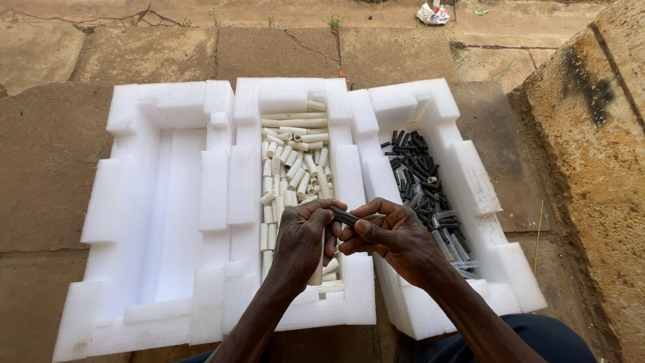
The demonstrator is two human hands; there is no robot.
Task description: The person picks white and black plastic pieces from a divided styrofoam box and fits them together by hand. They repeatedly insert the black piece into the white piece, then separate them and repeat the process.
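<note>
- My left hand (pixel 302 235) closes around a white tube (pixel 318 269) held upright, its lower end showing below my palm, apparently to steady it.
- My right hand (pixel 393 235) pinches a short dark rod (pixel 345 216) between thumb and fingers, angled toward the left hand, over the middle tray.
- Three white foam trays sit side by side on the paved ground (pixel 47 148): the left tray (pixel 171 195) holds nothing I can see, the middle tray (pixel 295 101) holds white tubes (pixel 295 168), and the right tray (pixel 470 175) holds dark rods (pixel 420 175).
</note>
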